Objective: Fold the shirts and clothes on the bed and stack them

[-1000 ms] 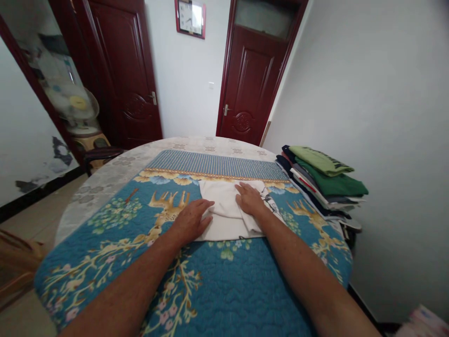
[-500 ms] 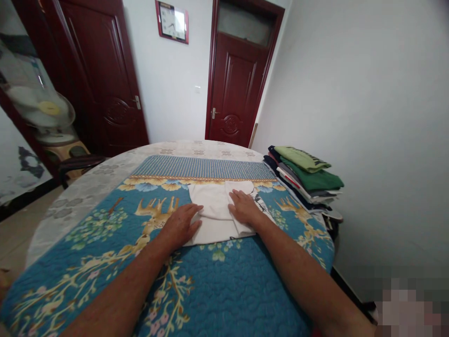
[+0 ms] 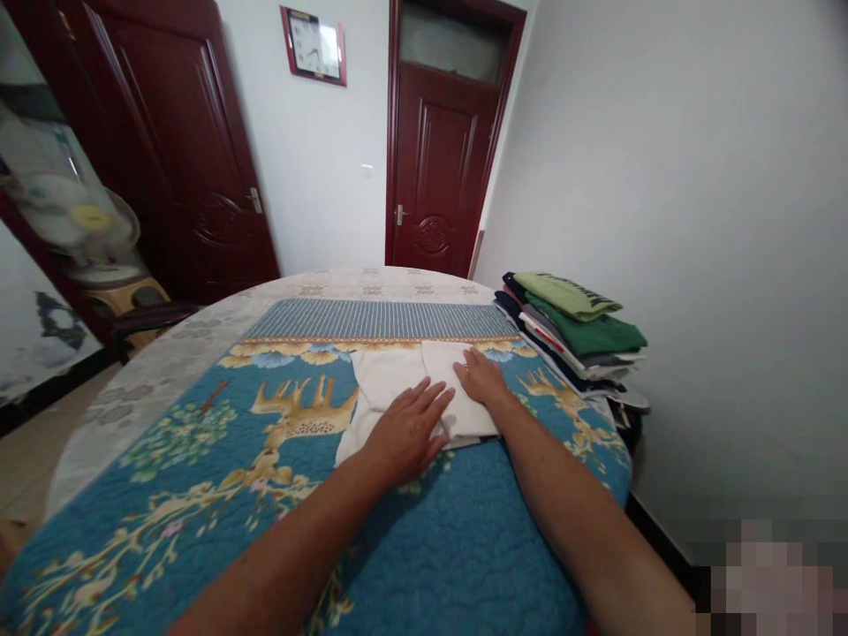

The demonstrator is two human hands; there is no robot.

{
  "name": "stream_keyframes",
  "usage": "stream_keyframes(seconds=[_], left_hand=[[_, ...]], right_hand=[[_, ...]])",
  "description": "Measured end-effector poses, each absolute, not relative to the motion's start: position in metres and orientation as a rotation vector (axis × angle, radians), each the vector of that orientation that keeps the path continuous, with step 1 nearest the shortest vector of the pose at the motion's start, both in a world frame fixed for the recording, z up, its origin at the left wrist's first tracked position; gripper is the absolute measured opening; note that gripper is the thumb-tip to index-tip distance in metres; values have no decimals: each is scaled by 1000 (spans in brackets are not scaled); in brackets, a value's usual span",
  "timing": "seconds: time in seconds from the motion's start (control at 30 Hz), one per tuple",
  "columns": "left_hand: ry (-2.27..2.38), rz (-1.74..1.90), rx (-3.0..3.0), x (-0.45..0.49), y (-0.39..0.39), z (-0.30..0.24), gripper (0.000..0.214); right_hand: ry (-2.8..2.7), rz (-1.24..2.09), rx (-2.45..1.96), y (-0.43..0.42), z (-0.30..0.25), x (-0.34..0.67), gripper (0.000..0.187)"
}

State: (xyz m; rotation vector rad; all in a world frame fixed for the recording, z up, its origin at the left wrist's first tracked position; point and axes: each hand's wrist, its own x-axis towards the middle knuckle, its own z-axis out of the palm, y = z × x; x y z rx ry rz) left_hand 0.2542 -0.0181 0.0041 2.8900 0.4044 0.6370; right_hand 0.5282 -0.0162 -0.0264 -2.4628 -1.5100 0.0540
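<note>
A folded white cloth (image 3: 388, 380) lies on a blue quilted cover (image 3: 464, 548) with a deer and branch pattern, spread over a round table (image 3: 159, 362). My left hand (image 3: 407, 433) rests flat on the near middle of the cloth, fingers stretched out. My right hand (image 3: 482, 378) lies flat on the cloth's right part, fingers spread and pointing away from me. Neither hand grips anything.
A stack of folded clothes (image 3: 576, 331), green ones on top, sits at the table's right edge beside the white wall. Two dark red doors (image 3: 441, 150) and a wall clock (image 3: 314, 46) are behind. A fan (image 3: 79, 221) and a stool (image 3: 142, 316) stand at the left.
My left hand slid right from the cloth's left edge onto its middle. The right hand shifted slightly right and further away. The cloth's right side now looks folded in narrower.
</note>
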Motion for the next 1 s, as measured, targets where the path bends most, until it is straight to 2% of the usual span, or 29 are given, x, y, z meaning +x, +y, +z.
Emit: stream_keyframes(seconds=[0.17,0.47,0.67,1.0], left_hand=[[350,376,2930,273,-34,-13,57],[298,302,2886,246,-38,-1,48],[192,380,2870,244,-35,6,34],[136,325,2862,238,-30,3,41]], right_hand=[[-1515,100,-2459,-15,-24,530,71],[-1433,178,-2505,7,-20,544,75],[-1420,24,-2445,10,-25,547,65],[-1534,-235,-2283,-36,-44,544,57]])
